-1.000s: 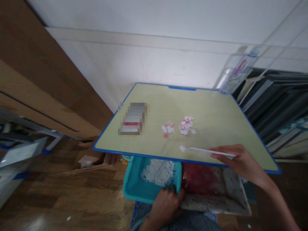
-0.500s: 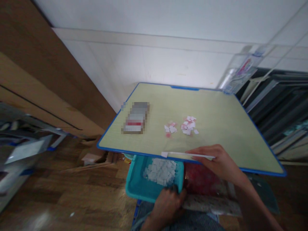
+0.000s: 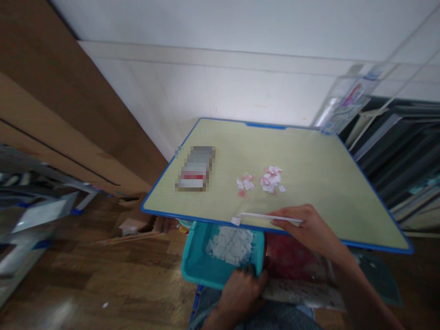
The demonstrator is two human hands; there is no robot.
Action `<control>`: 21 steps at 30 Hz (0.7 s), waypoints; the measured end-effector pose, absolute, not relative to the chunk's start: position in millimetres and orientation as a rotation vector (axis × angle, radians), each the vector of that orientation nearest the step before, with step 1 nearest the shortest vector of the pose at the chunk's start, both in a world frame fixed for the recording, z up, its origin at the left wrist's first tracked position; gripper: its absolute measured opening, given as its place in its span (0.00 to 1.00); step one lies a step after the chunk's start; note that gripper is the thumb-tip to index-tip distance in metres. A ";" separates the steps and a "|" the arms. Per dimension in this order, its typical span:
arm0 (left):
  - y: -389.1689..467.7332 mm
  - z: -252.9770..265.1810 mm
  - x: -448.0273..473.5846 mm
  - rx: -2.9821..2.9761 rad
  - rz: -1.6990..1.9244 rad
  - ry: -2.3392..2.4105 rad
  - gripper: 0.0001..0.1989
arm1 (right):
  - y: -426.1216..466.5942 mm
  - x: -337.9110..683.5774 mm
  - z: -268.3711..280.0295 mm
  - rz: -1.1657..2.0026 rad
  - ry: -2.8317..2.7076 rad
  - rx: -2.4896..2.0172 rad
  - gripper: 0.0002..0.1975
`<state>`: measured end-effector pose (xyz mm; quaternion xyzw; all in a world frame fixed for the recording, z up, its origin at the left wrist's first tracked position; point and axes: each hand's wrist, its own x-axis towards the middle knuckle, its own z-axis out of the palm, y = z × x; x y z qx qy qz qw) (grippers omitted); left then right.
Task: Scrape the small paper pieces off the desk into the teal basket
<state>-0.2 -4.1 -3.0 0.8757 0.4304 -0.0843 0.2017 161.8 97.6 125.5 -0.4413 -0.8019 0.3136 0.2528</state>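
Note:
Between the thumb and fingers of my right hand point(image 3: 311, 229) is a thin white stick point(image 3: 256, 216), its far end pointing left. Just below that end, a small white square piece point(image 3: 235, 221) lies at the front edge of the folding table point(image 3: 309, 156); whether they touch I cannot tell. My left hand point(image 3: 240, 293) is curled closed at the near right rim of a teal basin point(image 3: 202, 272), with something dark at its fingers. What it holds is hidden. Several white square pieces point(image 3: 231, 244) lie in the basin.
Two clusters of pinkish-white pieces, a larger pile point(image 3: 271, 178) and a smaller one point(image 3: 245, 183), lie mid-table. A blurred-out grey flat object point(image 3: 196, 168) lies to the left. At the back right corner stands a clear plastic bottle point(image 3: 349, 103). Behind rises a white wall point(image 3: 240, 87).
The stick's left end has lifted slightly off the table edge and the small square piece. My right hand has barely shifted. The left hand keeps its place by the basin.

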 end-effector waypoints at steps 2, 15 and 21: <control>-4.1 -2.9 -0.3 2.455 -0.240 1.201 0.15 | 99.6 162.1 123.6 0.803 -2.178 -1.220 0.10; -3.3 -3.3 0.0 2.417 -0.275 1.189 0.15 | 87.2 167.8 128.1 0.680 -2.160 -1.235 0.10; -3.5 -1.4 -0.8 2.449 -0.301 1.177 0.16 | 85.2 152.4 131.9 0.874 -2.229 -1.151 0.11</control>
